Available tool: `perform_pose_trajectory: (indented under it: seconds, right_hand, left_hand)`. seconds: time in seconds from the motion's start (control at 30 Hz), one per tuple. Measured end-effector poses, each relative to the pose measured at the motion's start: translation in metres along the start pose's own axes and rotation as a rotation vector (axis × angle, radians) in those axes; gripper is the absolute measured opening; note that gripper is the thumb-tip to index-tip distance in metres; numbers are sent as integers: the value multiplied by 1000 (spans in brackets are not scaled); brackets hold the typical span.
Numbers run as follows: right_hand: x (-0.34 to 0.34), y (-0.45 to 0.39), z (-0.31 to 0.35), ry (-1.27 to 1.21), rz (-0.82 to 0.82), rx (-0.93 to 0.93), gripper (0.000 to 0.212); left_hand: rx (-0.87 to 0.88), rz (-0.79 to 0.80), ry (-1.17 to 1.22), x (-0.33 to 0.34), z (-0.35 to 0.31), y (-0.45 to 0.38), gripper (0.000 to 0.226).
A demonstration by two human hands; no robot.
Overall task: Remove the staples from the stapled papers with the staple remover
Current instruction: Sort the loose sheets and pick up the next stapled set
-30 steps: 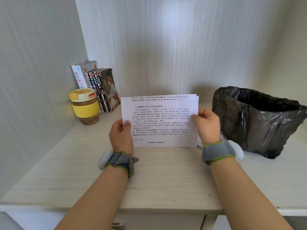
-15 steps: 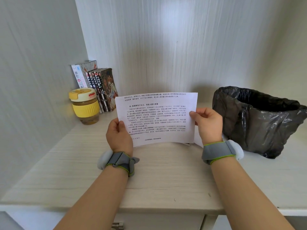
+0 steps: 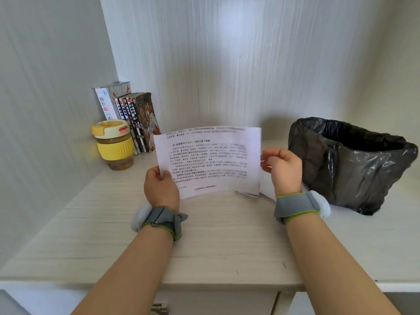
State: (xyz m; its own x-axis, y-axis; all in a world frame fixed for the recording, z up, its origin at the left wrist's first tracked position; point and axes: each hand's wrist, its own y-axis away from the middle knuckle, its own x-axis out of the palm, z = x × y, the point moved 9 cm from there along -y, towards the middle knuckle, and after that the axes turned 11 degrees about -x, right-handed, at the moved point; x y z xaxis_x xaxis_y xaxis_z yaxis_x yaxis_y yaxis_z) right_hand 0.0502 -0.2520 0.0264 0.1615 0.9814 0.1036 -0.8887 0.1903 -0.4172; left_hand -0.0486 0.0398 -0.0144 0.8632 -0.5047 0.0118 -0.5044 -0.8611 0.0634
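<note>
Here, from the head camera, the stapled papers (image 3: 208, 161) are held upright above the middle of the surface (image 3: 218, 242), printed side toward the person. The left hand (image 3: 161, 189) pinches the lower left edge, thumb on the front. The right hand (image 3: 283, 170) sits at the right edge with its fingers loosely curled; whether it truly pinches the sheet is blurred, so I cannot tell. No staple and no staple remover is visible, so the step looks like inspecting the sheets to find the staple. To do it well, keep the left pinch firm and check the corners. A yellow-lidded jar (image 3: 114, 144) stands near the back left corner and a bag-lined bin (image 3: 350, 163) at the right.
</note>
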Motion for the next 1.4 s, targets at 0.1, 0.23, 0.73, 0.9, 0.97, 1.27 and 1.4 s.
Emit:
perform_pose_trajectory:
  seconds: [0.1,0.23,0.73,0.9,0.97,1.27,1.4]
  right_hand:
    - [-8,-5,-11,373,14,32,35]
    - [6,3,-29,787,288,137,26]
    - [1,-1,-54,1124,479,213,31]
    - [1,-5,-58,1215,529,211,35]
    - [-2,-7,-57,1194,484,219,34]
    - [-29,-17,-33,906,31,115,24]
    - [-22,-13,-9,709,-53,-75,23]
  left_hand:
    - [-23,-77,-22,-9,0,0,23]
    - [-47,-106,-36,-13,1,0,25]
    - [-68,-156,-30,-18,1,0,28]
    - [-73,-153,-22,-18,3,-1,28]
    - [-73,-152,-12,-18,2,0,28]
    - [-76,-245,15,-28,4,-1,30]
    - [-73,-229,0,-26,3,1,30]
